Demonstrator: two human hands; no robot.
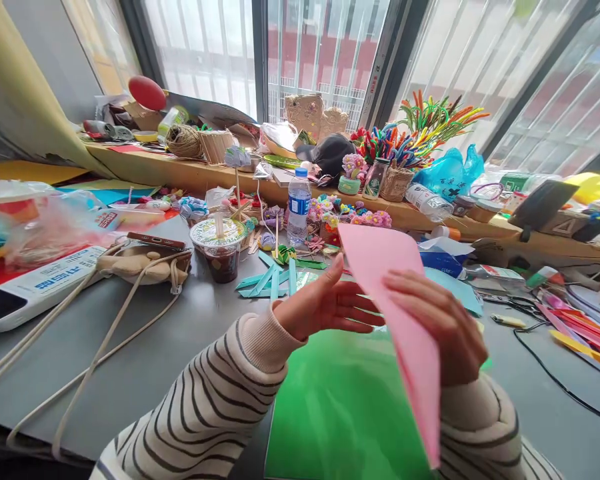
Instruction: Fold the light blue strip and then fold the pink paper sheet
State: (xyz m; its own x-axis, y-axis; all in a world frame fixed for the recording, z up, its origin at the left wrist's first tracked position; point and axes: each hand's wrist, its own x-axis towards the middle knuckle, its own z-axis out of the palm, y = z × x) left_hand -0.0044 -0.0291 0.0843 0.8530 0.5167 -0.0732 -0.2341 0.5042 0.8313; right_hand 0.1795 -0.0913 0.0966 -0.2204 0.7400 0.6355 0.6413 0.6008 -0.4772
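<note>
Both hands up over the near edge of the table (145, 360), one pink paper sheet (395, 300) pinched between them: left hand (325, 303) with fingers spread flat behind the sheet and thumb up at its edge, right hand (443, 327) folded over the front face, pressing lightly. Likely to crease crooked or slip if the light hold lets the sheet swing, and could brush the lidded drink cup (220, 247) just beyond. Counted: one green sheet (340, 400) flat underneath, one water bottle (299, 203), several teal paper strips (275, 277) fanned mid-table.
</note>
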